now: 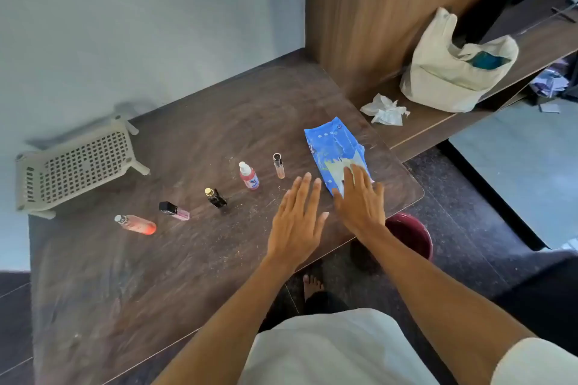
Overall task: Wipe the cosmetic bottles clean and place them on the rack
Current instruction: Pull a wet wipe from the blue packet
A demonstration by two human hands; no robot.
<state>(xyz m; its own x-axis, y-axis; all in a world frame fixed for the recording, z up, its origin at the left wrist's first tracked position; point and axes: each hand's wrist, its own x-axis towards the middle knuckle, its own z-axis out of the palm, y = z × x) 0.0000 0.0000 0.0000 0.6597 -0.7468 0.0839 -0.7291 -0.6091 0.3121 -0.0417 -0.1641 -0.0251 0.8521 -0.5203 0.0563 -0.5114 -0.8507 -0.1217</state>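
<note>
- Left hand (297, 219), centre of frame: fingers straight and spread, palm down over the table (187, 259), grasping nothing. Can't tell whether it touches the wood.
- Right hand (359, 200), just right of the left: fingers straight, laid flat on the near end of the blue wipes pack (333, 147). No curl, no pinch, so the grip is released.
- Wipes pack lies flat on the table, right of centre, near the table's right edge. A pale patch shows beside the fingertips.
- Five cosmetic bottles sit in a loose diagonal row, lower left up to centre, all on the table and none on the rack:
- orange bottle (137, 224), lying on its side, leftmost
- pink tube with black cap (173, 210), lying down, next along
- black bottle with gold cap (215, 197), standing but tilted
- pink bottle with white cap (249, 176), standing
- small clear vial (278, 166), standing, nearest the wipes pack
- Beige rack (75, 166), left edge of frame, against the wall: tipped over, perforated face toward the camera, legs sticking out sideways. Well apart from the bottles.
- Crumpled white tissue (384, 109) on the lower wooden ledge, upper right of the pack.
- Cloth bag (453, 72) on the same ledge, upper right, with something blue inside.
- Maroon bucket (409, 234) on the floor under the table's right corner, partly hidden by the right forearm.
- Bare foot (311, 284) on the dark floor, bottom centre.
</note>
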